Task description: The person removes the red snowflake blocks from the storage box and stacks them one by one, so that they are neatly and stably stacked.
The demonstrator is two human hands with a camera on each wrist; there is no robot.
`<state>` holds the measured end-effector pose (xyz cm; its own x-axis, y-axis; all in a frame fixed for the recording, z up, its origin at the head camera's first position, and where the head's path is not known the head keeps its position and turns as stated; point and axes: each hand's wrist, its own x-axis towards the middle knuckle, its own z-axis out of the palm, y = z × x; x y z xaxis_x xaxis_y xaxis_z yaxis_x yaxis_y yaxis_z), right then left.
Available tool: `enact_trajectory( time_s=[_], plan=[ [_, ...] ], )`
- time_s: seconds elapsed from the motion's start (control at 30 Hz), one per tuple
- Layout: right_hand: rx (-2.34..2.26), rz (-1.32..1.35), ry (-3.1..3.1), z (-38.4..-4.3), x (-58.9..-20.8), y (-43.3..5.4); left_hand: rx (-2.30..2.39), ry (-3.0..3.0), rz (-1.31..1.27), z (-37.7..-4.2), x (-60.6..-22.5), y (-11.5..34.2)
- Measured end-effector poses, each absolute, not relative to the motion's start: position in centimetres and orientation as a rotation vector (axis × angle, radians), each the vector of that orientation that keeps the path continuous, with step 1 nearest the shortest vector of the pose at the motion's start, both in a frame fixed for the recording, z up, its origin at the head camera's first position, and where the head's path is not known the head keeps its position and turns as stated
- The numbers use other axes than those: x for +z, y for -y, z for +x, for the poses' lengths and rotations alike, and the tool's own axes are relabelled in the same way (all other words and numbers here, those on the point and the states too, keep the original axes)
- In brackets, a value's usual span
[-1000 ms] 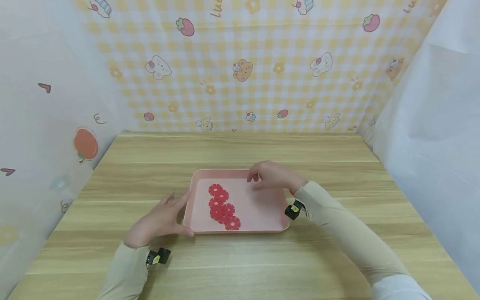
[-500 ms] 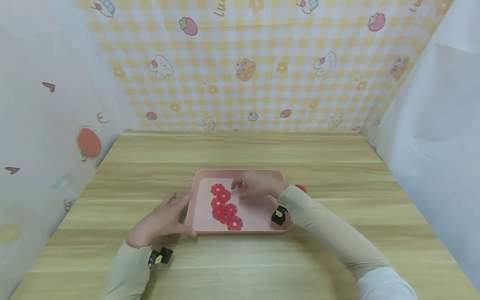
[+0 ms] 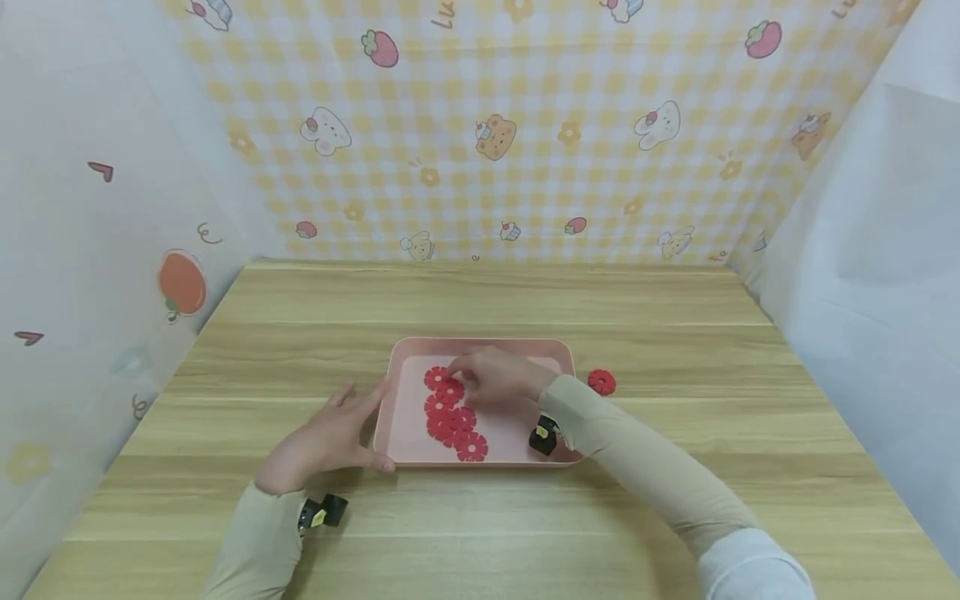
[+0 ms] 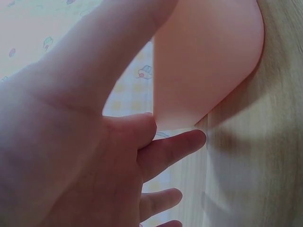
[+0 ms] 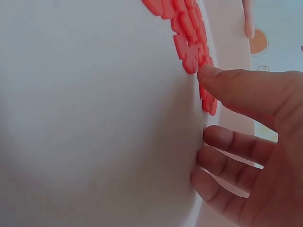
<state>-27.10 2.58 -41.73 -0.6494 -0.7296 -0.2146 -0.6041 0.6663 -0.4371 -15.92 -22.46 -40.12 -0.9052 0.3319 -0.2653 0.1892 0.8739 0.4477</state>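
Observation:
Several red notched plastic discs (image 3: pixel 440 407) lie in an overlapping diagonal row on the left side of a shallow pink tray (image 3: pixel 517 463). At the tray's left end my left hand (image 3: pixel 330 437) rests with spread fingers; its thumb touches the front left corner and a fingertip the left rim. The left wrist view shows those fingers (image 4: pixel 175 149) extended beside the tray wall. Over the tray, my right hand (image 3: pixel 498 377) reaches down to the upper discs. In the right wrist view its thumb is at the discs (image 5: pixel 187 40), and the other fingertips are near the tray floor; no disc shows in its grasp.
Another red disc (image 3: pixel 602 382) lies on the wooden table (image 3: pixel 480 533) just right of the tray. A yellow checked cloth (image 3: pixel 480 167) hangs behind the table, with white sheets (image 3: pixel 870 275) at both sides.
My right hand has moved left across the tray to the upper discs, uncovering the disc on the table at right. My left hand stays at the tray's left end.

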Motion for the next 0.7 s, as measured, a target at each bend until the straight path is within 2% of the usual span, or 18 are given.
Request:
enact_trajectory(
  time_s=[0.7],
  plan=[
    [-0.411,-1.096,-2.521,-27.2,-41.7,-1.3,0.623,-2.717,0.394,-15.8,-40.2,22.5]
  ],
)
